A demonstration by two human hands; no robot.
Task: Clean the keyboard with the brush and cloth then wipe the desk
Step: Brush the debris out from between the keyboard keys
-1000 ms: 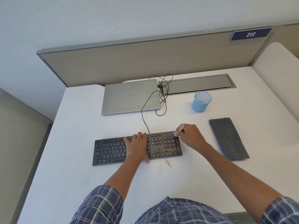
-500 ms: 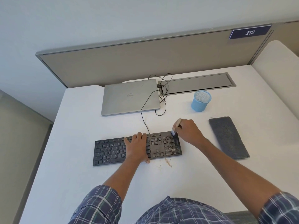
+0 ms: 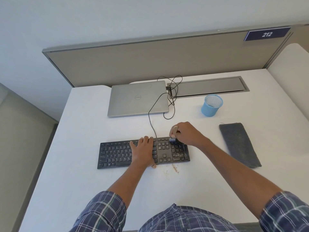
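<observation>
We're pinching the brush [image 3: 174, 131], likely light and stiff, by its handle in the right hand [image 3: 185, 133], bristles touching the keyboard [image 3: 117, 153] just below the fingertips. The left hand [image 3: 143, 150] is lying flat, fingers straight, steadying it.

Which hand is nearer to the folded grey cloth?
Right. The right hand is at the black keyboard's right end, left of the folded grey cloth; the left hand rests on the keyboard's middle, farther left.

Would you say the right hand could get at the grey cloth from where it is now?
Probably yes: the cloth lies just right of the right hand with only bare desk between; but that hand grips the brush.
</observation>
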